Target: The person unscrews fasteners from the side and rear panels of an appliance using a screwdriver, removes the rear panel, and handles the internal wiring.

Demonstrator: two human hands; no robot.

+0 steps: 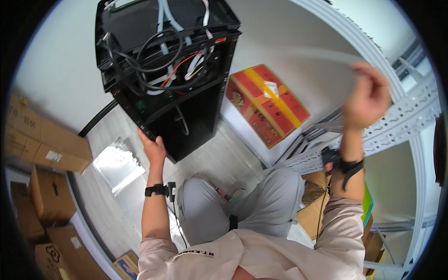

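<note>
A tall black appliance cabinet (196, 116) stands with its open side toward me. A coiled black cable (140, 70), a red wire (179, 67) and pale tubes (163, 23) hang about its upper part. My left hand (153, 148) grips the cabinet's lower left edge, with the thumb on the near side and the fingers partly hidden. On the right, my right hand (368, 95) is raised beside the white perforated shelf frame (387, 123). It is blurred and its fingers look bent, with no object visible in it.
A red carton with yellow tape (268, 105) sits right of the cabinet. Brown cartons (51, 140) line the left side. A shiny clear plastic sheet (119, 168) lies on the floor. Near my knees is a small red-and-black object (223, 193). An open carton (315, 205) stands at right.
</note>
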